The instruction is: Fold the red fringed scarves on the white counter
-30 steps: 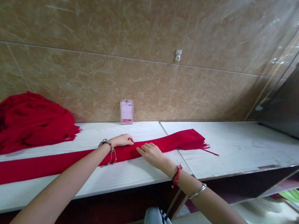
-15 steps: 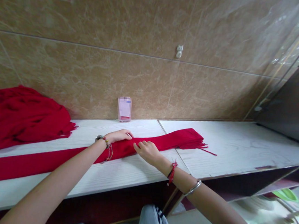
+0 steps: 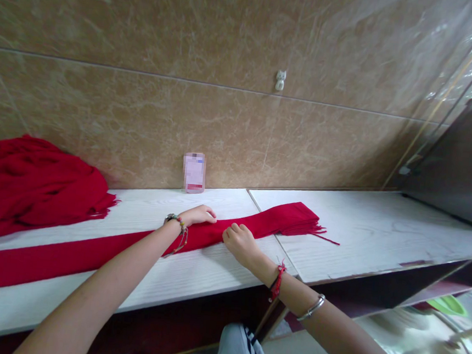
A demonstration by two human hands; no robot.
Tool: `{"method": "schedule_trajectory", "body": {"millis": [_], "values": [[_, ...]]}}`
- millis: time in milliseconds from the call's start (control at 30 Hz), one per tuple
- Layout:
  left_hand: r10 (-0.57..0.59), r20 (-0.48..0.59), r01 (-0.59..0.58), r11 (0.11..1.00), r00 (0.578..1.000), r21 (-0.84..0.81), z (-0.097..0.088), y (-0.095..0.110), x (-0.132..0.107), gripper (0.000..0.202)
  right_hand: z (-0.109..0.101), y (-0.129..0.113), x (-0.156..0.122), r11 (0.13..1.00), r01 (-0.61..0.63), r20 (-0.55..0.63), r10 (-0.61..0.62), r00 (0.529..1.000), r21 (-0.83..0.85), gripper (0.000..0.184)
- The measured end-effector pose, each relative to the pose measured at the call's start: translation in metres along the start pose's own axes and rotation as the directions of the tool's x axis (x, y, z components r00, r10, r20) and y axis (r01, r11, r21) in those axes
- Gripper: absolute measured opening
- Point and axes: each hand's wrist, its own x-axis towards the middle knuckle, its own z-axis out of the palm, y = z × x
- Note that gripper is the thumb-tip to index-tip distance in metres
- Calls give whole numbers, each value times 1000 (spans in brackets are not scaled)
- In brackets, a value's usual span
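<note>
A long red scarf lies folded into a narrow strip along the white worktop, its fringed end to the right. My left hand is at the strip's far edge, fingers bent over the cloth and closed on it; the fingertips are partly hidden. Across from it, my right hand has its fingers curled and pinches the near edge. Both hands are close together, near the middle of the visible strip. A second red fringed cloth sits in a loose heap at the back left.
The white worktop has a seam right of my hands and a chipped front edge. A phone leans against the tiled wall. A dark panel stands at the right end. Beneath the worktop are open shelves and a green basin.
Both hands have slid a little to the right along the scarf. My right fingers have curled in tighter. The heap and the fringed end lie as before; the view shifted slightly.
</note>
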Motion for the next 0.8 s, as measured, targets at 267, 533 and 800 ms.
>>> {"method": "schedule_trajectory", "body": {"millis": [267,533,800], "values": [[26,-26,-30,984,999,-176,-5,15,0,36,-14,13,-4,999,-24,-63,21,998,-44,27],[145,-57,-155,890,988,-429,-32,91,15,29,-71,76,-4,988,-116,-71,109,991,-101,43],[307,-76,-312,870,949,-381,-3,208,75,23,-91,192,-55,957,-279,-65,275,959,-82,49]]}}
